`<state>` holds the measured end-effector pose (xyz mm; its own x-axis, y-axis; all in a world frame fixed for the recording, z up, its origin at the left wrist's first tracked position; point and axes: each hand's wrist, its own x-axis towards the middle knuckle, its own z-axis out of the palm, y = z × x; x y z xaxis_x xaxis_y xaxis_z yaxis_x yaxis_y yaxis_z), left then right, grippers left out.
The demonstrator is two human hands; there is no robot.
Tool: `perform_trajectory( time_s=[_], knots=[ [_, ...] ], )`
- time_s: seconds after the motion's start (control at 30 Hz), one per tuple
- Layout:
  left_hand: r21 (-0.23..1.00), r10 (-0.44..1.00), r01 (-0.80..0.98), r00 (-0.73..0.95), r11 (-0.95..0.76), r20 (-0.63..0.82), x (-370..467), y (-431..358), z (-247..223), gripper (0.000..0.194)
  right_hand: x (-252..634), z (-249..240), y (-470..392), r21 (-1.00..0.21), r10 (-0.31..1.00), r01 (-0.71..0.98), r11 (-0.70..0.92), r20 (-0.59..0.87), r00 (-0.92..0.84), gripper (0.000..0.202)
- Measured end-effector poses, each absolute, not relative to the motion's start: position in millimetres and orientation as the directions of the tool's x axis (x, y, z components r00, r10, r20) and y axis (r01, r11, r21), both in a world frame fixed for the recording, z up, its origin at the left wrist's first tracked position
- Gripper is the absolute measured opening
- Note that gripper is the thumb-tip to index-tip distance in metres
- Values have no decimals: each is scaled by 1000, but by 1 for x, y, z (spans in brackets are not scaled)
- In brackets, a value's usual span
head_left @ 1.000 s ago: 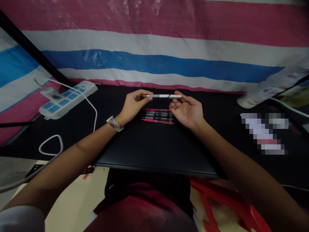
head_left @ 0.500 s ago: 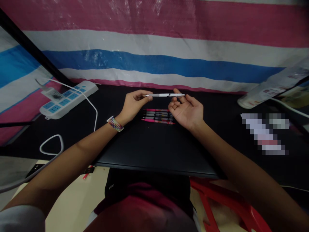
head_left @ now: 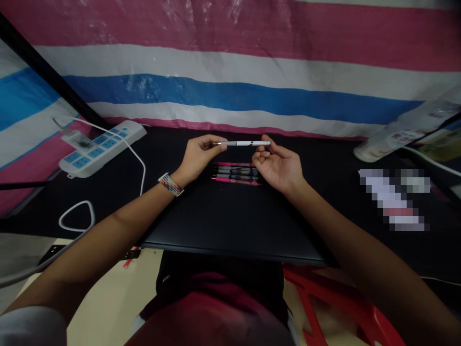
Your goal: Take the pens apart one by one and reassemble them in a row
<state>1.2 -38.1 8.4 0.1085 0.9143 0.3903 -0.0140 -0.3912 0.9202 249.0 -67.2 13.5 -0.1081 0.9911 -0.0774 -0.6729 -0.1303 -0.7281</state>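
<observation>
A white-and-grey pen (head_left: 245,143) is held level above the black table. My left hand (head_left: 200,156) is closed in a pinch, thumb and fingers round the pen's left, grey end. At the white right end, my right hand (head_left: 279,166) has its thumb and forefinger closed on the tip, with the palm turned up and the other fingers curled. Just below the held pen, several pens (head_left: 236,173) with pink and grey parts lie side by side on the table, their right ends partly hidden by my right hand.
A white power strip (head_left: 103,149) with a plugged-in adapter and white cable stands at left on the black table (head_left: 230,216). To the right lean a clear plastic-looking container (head_left: 392,139) and a blurred-out item (head_left: 391,199). A striped sheet (head_left: 230,86) hangs behind. A red chair (head_left: 334,293) is below.
My right hand's thumb and forefinger have come together on the pen's right end, and the pen has shifted slightly left. My left hand keeps its pinch almost unmoved.
</observation>
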Motion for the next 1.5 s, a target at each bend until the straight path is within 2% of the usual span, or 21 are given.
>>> perform_trajectory(
  time_s=[0.23, 0.47, 0.77, 1.2, 1.37, 1.5],
  knots=[
    [926, 922, -44, 88, -375, 377, 2, -37, 9, 29, 248, 18, -72, -775, 990, -623, -107, -24, -141, 24],
    [919, 915, -51, 90, -390, 394, 1, -37, 8, 26, 247, 18, -70, -715, 989, -684, -148, -101, -108, 18],
    [926, 920, -19, 109, -376, 376, 1, -37, 6, 28, 249, 9, -68, -755, 991, -648, -104, -26, -129, 25],
    [932, 929, -44, 85, -359, 361, 3, -38, 6, 28, 248, 16, -70, -673, 989, -725, -150, -86, -124, 16],
    [940, 934, -50, 104, -338, 341, 3, -38, 5, 26, 250, 18, -69, -710, 991, -692, -127, -59, -121, 16],
    [941, 936, -45, 95, -337, 340, 2, -39, 6, 28, 249, 17, -68, -697, 991, -705, -131, -76, -109, 16]
  ],
)
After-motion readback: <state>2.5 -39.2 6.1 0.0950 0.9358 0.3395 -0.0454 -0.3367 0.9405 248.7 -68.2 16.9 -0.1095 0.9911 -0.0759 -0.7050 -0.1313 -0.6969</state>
